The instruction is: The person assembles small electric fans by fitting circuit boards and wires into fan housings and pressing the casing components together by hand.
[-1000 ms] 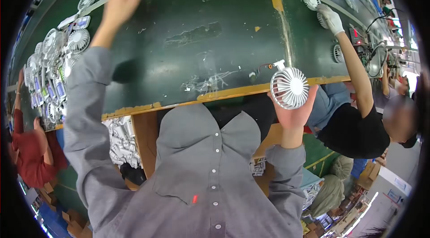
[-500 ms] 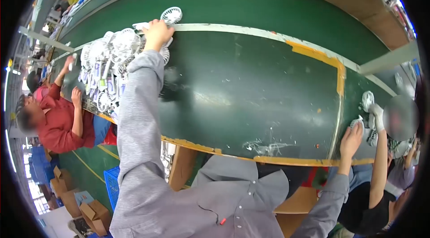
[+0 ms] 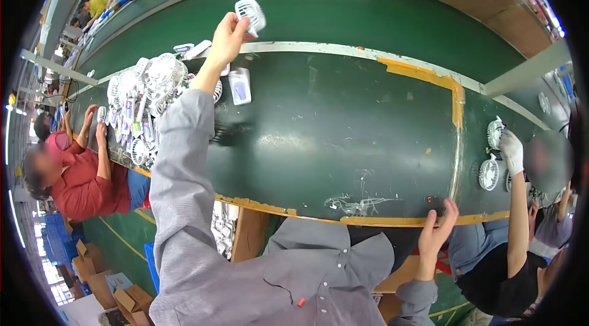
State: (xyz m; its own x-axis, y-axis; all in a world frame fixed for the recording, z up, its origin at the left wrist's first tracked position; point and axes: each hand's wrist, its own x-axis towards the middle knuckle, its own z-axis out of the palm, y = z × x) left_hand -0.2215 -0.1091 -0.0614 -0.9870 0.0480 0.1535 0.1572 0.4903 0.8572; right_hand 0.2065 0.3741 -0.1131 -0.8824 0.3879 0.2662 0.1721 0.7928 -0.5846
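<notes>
My left hand [image 3: 228, 37] grips a small white handheld fan [image 3: 250, 16] by its lower part and holds it up over the green belt beyond the table's pale rail. Just below that wrist, a white piece with a purple-grey panel [image 3: 240, 88] lies on the dark table. Left of the forearm is a heap of white handheld fans [image 3: 161, 77], partly hidden by my sleeve. My right hand [image 3: 437, 228] is at the table's front edge, fingers apart and holding nothing. Several white fans, among them one upright fan head [image 3: 489, 172], lie to its right.
A co-worker's gloved hand [image 3: 512, 151] is at the fans on the right. Another person in red [image 3: 86, 175] handles a fan at the left. Yellow tape [image 3: 392, 221] runs along the table's front edge. A pale post [image 3: 521, 79] stands at the far right.
My left hand has raised a fan away from the rail and over the belt. My right hand has left the fans at the right and drawn back to the table's front edge.
</notes>
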